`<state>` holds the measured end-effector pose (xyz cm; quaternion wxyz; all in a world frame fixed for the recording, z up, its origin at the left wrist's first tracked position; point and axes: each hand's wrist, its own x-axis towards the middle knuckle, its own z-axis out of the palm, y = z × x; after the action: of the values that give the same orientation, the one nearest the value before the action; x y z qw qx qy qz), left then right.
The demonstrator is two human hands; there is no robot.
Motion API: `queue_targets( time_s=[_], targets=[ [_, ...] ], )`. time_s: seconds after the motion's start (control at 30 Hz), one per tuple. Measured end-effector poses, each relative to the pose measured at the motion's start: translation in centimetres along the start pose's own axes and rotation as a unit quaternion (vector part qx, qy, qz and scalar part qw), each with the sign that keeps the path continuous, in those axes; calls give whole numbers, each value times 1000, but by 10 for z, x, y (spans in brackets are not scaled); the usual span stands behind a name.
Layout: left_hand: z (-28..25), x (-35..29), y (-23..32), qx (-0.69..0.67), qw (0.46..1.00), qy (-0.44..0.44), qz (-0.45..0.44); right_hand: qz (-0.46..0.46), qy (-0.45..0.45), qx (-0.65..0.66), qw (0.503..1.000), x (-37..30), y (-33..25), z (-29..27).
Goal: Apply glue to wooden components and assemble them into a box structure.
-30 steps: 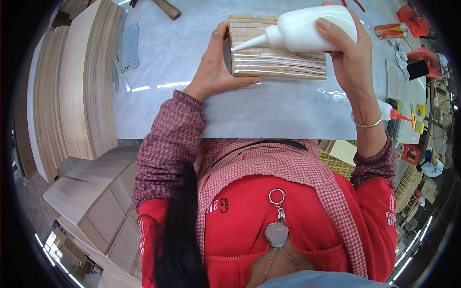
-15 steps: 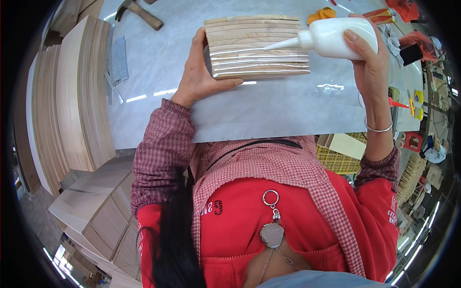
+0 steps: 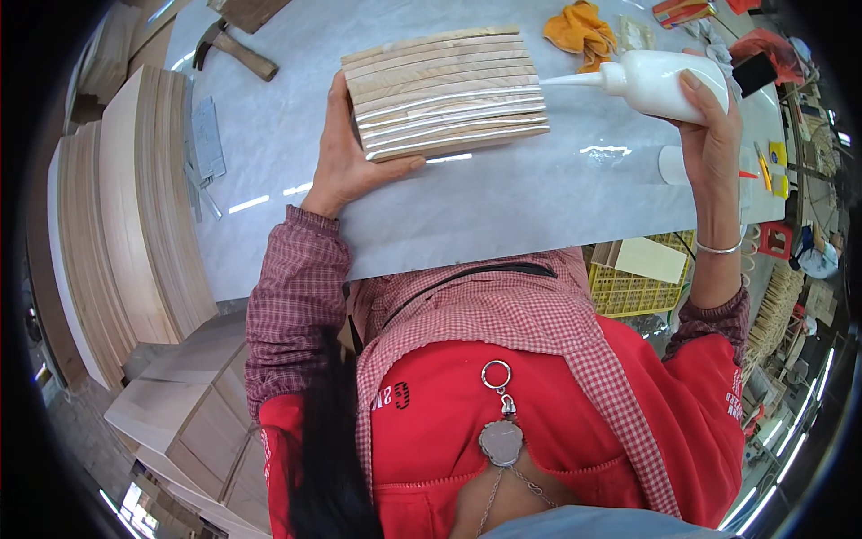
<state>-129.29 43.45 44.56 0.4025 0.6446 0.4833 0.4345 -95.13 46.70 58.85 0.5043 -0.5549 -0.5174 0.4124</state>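
The stack of thin wood boards (image 3: 444, 99) is at the top middle of the frame, with at least 3 wet white lines on its lower board edges. The left hand (image 3: 346, 162), at the stack's left end, has its fingers wrapped round that end and its thumb along the lower side, so it is gripping the wood. The right hand (image 3: 711, 130), at the upper right, has its fingers curled round a white squeeze bottle (image 3: 673, 85). The bottle's thin tip has just slid from left to right, and now it is by the stack's right end. A new white line runs behind it, so I think 1 more edge has its glue, and the bare edges above have none yet. The stack sits over the pale table (image 3: 503, 211). Near the bottle, at the top right, is an orange cloth (image 3: 579, 31). A hammer (image 3: 238, 54) lies at the upper left, and tall wood piles (image 3: 148, 198) stand at the far left. I see no label on the squeeze bottle. The red top (image 3: 449, 386), low in the frame, has dark and white letters on its chest, and white print on the sleeve at the lower right.
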Motion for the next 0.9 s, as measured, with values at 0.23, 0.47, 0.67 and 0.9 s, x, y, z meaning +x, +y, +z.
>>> queue_targets(
  time_s=[0.23, 0.47, 0.67, 0.9],
  targets=[
    [0, 2, -3, 12, 1000, -3, 27, 16, -55, 65, 996, -4, -11, 81],
    [-1, 1, 1, 7, 999, 9, 40, 70, -61, 108, 990, -1, -18, 139],
    [-1, 2, 0, 13, 999, 10, 51, 36, -71, 71, 994, 2, -13, 139],
    [0, 2, -3, 15, 999, 4, 49, 9, -59, 66, 996, 5, -10, 114]
  ],
)
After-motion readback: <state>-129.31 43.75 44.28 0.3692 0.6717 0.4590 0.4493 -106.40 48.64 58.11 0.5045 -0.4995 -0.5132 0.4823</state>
